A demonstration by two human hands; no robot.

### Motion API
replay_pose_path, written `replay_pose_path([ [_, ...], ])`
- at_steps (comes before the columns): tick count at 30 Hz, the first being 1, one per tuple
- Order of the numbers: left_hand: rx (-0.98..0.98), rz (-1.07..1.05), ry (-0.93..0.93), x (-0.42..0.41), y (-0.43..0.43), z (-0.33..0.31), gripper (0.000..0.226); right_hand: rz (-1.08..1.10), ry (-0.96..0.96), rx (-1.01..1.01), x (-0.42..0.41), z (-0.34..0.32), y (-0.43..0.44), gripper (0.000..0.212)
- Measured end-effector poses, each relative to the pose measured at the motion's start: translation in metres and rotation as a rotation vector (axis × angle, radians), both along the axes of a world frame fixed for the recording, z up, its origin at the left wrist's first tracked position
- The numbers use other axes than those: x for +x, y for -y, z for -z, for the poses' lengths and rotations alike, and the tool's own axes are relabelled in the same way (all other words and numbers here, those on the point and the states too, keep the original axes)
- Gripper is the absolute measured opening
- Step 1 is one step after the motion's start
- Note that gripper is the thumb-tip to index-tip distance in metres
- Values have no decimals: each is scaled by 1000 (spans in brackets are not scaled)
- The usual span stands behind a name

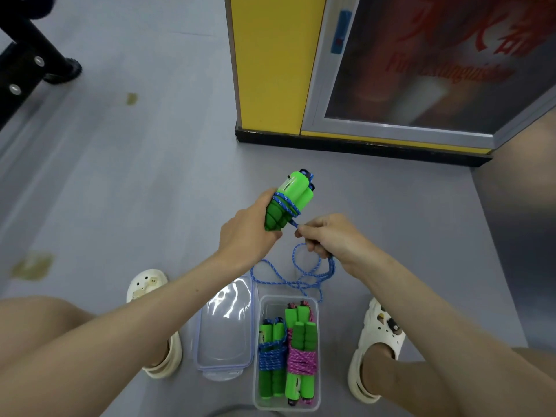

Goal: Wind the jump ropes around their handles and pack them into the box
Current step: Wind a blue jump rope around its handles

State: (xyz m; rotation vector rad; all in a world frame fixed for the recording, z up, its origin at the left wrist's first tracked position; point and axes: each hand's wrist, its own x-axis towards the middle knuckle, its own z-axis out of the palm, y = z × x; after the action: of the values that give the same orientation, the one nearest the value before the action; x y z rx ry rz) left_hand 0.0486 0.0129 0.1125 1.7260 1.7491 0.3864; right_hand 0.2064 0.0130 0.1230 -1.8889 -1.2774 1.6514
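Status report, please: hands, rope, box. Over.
Left hand grips green handles; right hand pinches blue rope, few turns wound. Box holds two wound ropes. Nothing in the way.

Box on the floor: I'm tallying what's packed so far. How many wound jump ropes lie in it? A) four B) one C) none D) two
D: the clear box holds a blue-wound rope and a pink-wound rope side by side; the left hand grips the green handles of a third.

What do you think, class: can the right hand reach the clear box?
Probably yes: the clear box lies open just below the right hand, though its fingers pinch the blue rope.
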Motion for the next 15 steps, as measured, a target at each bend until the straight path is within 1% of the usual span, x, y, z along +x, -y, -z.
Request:
replay_pose_path([
  [1,37,20,-84,1,1,0,68,-13,5,3,0,1,0,19],
  [3,114,59,-195,3,5,1,67,-23,3,5,-1,2,1,18],
  [8,245,151,-494,7,11,-1,75,-20,-110,-5,-8,2,4,27],
  [11,298,160,-565,12,14,-2,80,6,-178,19,-10,2,4,28],
  [15,321,145,-580,13,13,0,82,62,-350,-15,-12,2,4,22],
])
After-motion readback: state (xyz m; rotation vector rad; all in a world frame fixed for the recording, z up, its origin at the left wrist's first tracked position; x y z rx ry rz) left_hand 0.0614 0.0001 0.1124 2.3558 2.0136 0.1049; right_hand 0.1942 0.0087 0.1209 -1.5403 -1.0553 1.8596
